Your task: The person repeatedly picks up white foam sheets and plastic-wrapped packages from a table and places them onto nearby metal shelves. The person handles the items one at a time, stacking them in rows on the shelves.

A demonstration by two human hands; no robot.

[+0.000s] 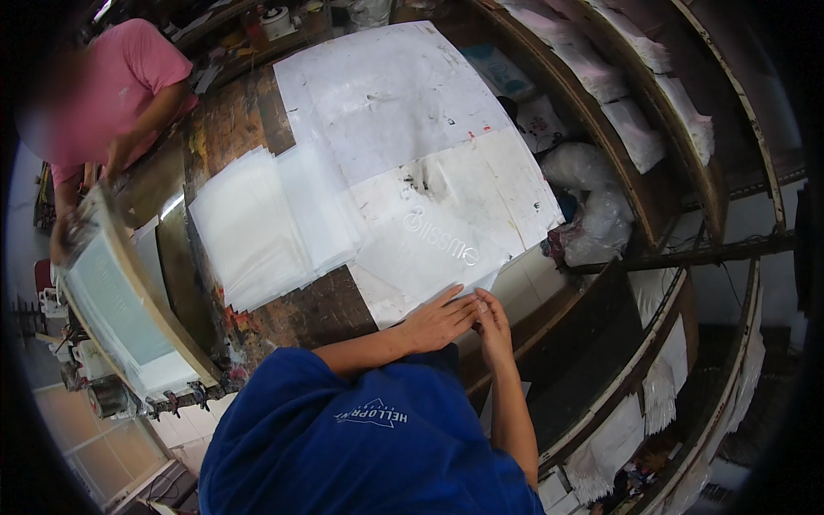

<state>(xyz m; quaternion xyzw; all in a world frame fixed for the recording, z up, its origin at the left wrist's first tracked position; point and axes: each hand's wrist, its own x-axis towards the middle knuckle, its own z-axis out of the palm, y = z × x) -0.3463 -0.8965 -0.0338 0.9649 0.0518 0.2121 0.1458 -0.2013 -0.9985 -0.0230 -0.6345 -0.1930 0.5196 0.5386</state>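
A translucent plastic sheet [403, 275] with glossy white lettering lies on the white paper covering the table. At its near right corner, by the table edge, my two hands meet. My left hand [436, 324] comes in from the left, fingers together, closed on the sheet's edge. Beside it my right hand [493, 328] pinches the same corner between thumb and fingers. The fingertips partly hide the corner, which is lifted a little. To the left rests a fanned stack of translucent plastic sheets [249, 227].
Across the table a person in a pink shirt [129, 81] grips a wooden-framed printing screen [184, 330], tilted up. White paper [369, 94] covers the table's right part. Slatted wooden racks [592, 112] holding sheets curve along the right. Clear crumpled plastic bags [592, 215] lie beyond the table edge.
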